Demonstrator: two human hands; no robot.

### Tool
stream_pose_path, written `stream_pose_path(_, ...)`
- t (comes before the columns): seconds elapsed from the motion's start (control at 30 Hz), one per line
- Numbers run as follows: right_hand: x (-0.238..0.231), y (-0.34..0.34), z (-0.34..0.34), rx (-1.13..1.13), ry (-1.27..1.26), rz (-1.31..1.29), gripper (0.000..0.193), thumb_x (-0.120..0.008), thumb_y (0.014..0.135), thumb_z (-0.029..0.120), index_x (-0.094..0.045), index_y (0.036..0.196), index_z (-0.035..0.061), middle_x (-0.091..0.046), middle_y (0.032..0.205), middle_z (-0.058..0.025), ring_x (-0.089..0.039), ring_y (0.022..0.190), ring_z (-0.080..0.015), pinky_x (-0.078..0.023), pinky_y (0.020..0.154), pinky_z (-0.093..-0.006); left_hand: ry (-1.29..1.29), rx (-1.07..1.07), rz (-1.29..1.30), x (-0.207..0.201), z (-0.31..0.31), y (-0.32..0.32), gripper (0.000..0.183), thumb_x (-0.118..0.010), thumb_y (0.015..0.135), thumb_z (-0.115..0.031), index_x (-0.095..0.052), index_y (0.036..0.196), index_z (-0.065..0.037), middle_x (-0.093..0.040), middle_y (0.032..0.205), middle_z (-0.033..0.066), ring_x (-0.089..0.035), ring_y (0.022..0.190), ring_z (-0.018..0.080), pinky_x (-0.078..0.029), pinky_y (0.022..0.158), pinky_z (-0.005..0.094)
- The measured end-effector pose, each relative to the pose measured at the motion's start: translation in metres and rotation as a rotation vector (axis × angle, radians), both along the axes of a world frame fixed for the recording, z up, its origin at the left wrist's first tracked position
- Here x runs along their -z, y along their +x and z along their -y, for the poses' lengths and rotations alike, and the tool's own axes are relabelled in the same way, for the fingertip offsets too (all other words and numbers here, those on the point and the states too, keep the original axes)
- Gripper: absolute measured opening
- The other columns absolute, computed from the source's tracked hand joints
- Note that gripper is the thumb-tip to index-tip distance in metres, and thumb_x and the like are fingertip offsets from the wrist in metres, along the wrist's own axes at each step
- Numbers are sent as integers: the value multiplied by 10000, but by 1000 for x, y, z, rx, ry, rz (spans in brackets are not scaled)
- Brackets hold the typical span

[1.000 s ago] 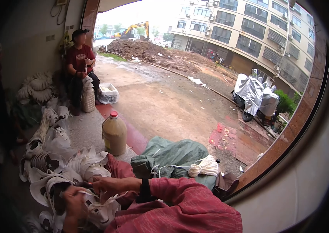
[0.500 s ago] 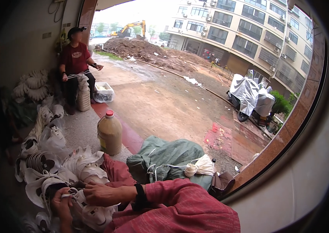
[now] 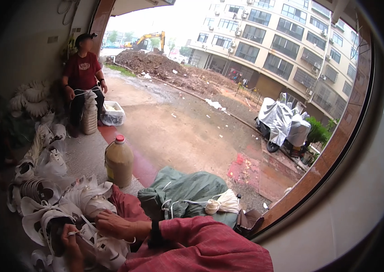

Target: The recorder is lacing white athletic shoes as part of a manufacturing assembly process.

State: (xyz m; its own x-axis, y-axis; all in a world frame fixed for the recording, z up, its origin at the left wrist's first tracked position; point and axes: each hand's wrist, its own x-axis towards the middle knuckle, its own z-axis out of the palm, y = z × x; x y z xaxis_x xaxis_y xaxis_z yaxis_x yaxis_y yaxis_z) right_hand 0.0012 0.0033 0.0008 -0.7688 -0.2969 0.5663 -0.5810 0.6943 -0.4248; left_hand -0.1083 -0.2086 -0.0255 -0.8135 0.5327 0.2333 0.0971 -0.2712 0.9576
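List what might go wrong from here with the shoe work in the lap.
1. Both hands, left and right, work a white shoe upper amid a crowded heap of uppers; a loose cord could snag neighbouring pieces.
2. The big capped jug stands right beside the heap; a stray elbow might tip it.
3. The cord bundle rests loosely on the green sack and may slide off.

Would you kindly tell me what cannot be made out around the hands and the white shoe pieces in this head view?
- Left hand: its lower part is cut off by the picture's bottom edge.
- Right hand: its palm faces down, so its grip on the white shoe upper stays unclear.
- White cord: too thin to trace.
- Plastic jug: contents hidden by cloudy walls.
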Motion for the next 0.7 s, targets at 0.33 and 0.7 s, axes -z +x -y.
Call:
stream_pose_path(0.33, -2, -26, 29, 115, -845, 542, 263, -493, 1021, 341, -525, 988, 82, -467, 832, 34, -422, 772, -65, -387, 649, -252, -46, -24, -164, -1, 19, 1, 366, -406, 1022, -324, -512, 786, -64, -438, 746, -1, -414, 745, 101, -342, 741, 261)
stream_pose_path(0.7, -32, 1, 29, -108, -699, 265, 78, -535, 983, 113, -496, 1008, 50, -518, 794, -13, -534, 707, -122, -456, 630, -290, -22, -90, 78, 20, 99, 14, 383, -600, 948, -214, -450, 1274, -79, -475, 750, -38, -338, 446, 14, -225, 366, 191)
